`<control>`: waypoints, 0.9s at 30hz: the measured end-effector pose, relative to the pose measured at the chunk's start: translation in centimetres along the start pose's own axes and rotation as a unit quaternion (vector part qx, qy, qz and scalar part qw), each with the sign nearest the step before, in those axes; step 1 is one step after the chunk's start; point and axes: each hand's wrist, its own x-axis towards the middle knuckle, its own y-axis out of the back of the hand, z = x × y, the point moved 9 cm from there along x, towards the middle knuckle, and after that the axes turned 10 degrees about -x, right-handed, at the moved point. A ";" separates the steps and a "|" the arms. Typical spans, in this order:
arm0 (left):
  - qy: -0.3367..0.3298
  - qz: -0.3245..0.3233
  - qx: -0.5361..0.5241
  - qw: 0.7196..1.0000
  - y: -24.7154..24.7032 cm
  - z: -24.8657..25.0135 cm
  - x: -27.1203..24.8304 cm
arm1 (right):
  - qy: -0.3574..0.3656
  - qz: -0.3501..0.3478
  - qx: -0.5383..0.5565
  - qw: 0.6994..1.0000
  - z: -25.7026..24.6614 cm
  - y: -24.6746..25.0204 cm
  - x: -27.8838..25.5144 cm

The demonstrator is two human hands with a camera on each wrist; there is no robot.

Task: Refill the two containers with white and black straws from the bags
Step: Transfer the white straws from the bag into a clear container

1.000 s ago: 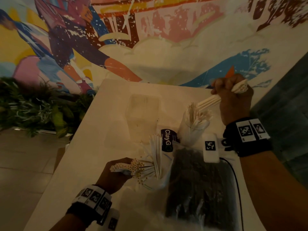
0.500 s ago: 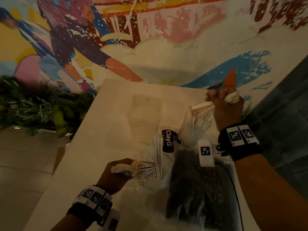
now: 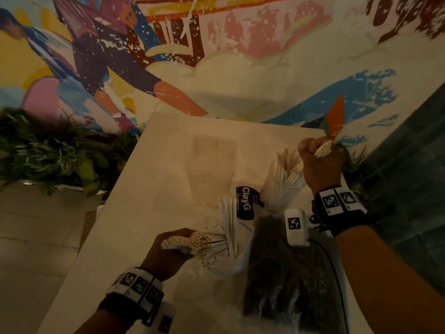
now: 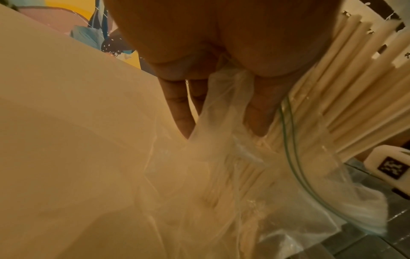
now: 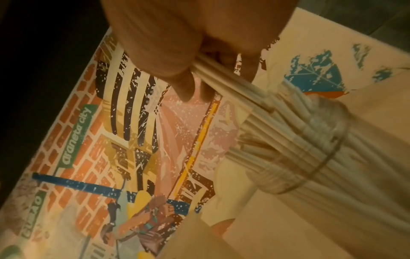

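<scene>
My right hand [image 3: 317,162] grips a bundle of white straws [image 5: 233,84] whose lower ends sit inside a clear round container [image 3: 281,186] with several white straws in it [image 5: 310,149]. My left hand [image 3: 168,251] holds the open mouth of a clear plastic bag [image 4: 224,108], and white straws [image 3: 212,239] fan out of it. A second clear container [image 3: 212,169], with nothing visible inside, stands further back on the table. A bag of black straws [image 3: 289,268] lies at the near right.
The white table [image 3: 120,232] ends at a painted mural wall behind. Plants [image 3: 48,150] line the floor to the left. A dark "ClayG" label [image 3: 245,202] lies between the bags and the containers. A cable [image 3: 337,280] runs over the black-straw bag.
My right hand has tilted its bundle from slanting to nearly upright and pushed it down into the round container. The left hand has stayed on the bag.
</scene>
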 end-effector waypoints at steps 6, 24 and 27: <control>0.018 -0.003 0.022 1.000 0.2 -0.4 0.0 | -0.081 -0.002 -0.166 0.983 3.9 -0.5 -0.1; 0.010 -0.003 0.044 0.999 0.3 -0.1 0.2 | 0.043 -0.123 -0.332 0.934 -0.8 -4.6 0.5; 0.008 -0.007 0.040 0.999 0.1 0.2 0.4 | 0.042 -0.255 -0.447 0.856 1.2 -7.5 -1.1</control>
